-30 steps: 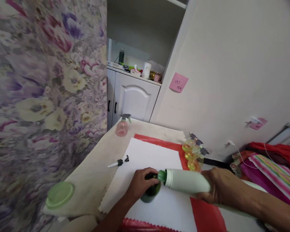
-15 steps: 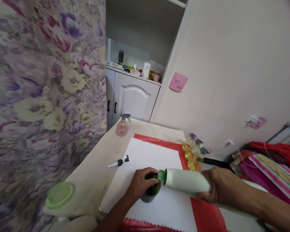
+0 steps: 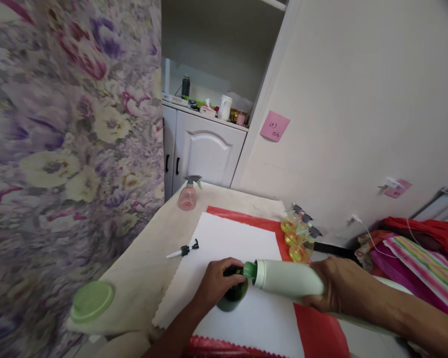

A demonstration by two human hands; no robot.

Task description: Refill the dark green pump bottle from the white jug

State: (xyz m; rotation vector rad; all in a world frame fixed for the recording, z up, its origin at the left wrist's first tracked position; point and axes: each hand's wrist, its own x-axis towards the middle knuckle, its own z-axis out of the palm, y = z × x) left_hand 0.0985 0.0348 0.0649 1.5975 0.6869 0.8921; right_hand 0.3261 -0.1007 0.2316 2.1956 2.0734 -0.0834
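Observation:
My left hand (image 3: 224,281) is closed round the neck of a dark green bottle (image 3: 232,298), which stands on a white sheet (image 3: 246,238). In my right hand (image 3: 330,286) is a large pale green bottle (image 3: 289,279), tipped on its side with its mouth toward the dark bottle. Green liquid (image 3: 250,270) shows at that mouth, right at the dark bottle's opening. A black pump head (image 3: 185,250) with a white tube lies at the sheet's left edge. Nearer to me on the left is a round light green lid (image 3: 92,301).
A pink spray bottle (image 3: 187,196) stands at the table's far left corner. Several spray bottles with yellow liquid (image 3: 296,238) stand at the right edge. Red material (image 3: 317,330) shows under the white sheet. A floral curtain (image 3: 74,149) hangs on the left, with a wall (image 3: 343,124) behind.
Both hands and both bottles hold almost the same places. The view has shifted very slightly.

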